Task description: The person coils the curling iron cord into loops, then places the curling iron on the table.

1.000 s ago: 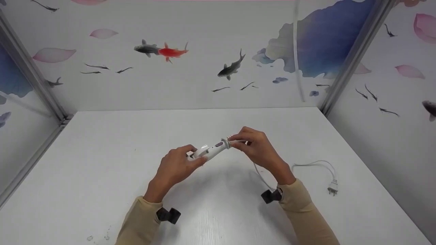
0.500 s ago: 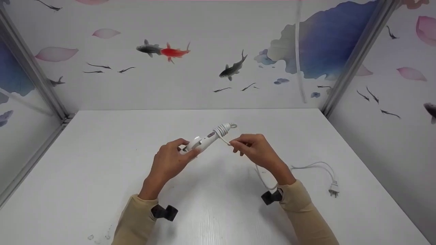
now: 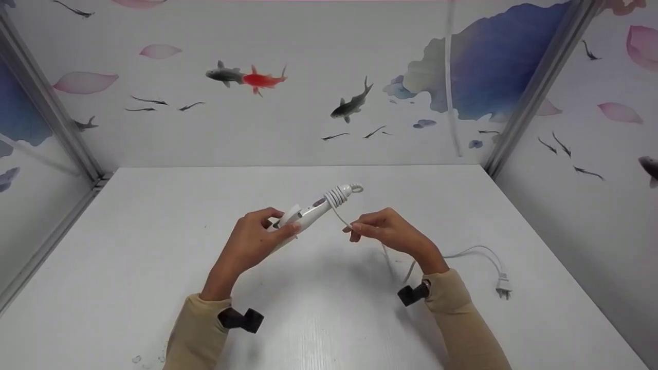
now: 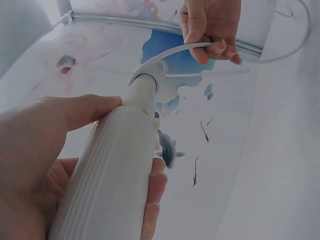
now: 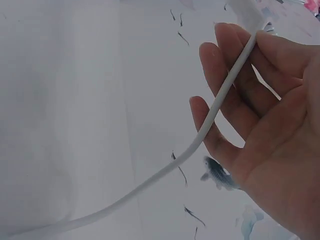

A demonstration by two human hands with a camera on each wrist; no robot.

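My left hand [image 3: 249, 239] grips a white curling iron [image 3: 308, 218] by its barrel end, with the thumb along one side. The handle points up to the right, and several turns of its white power cord [image 3: 337, 196] are wound round the handle's end. A small loop of cord sticks out past the tip. My right hand [image 3: 393, 231] pinches the cord between thumb and forefinger, just right of the handle. In the right wrist view the cord [image 5: 220, 100] runs across the other fingers. From there it trails down to the table, partly behind the right wrist.
The cord's two-pin plug [image 3: 504, 286] lies on the right of the white table [image 3: 154, 246]. Printed wall panels [image 3: 288, 123] with fish and petals enclose the back and sides. Black wrist cameras [image 3: 252, 320] sit on both sleeves.
My right hand has drawn the cord from behind the handle end round to its near side and down. The handle end, first covered by that hand, now shows several cord turns.
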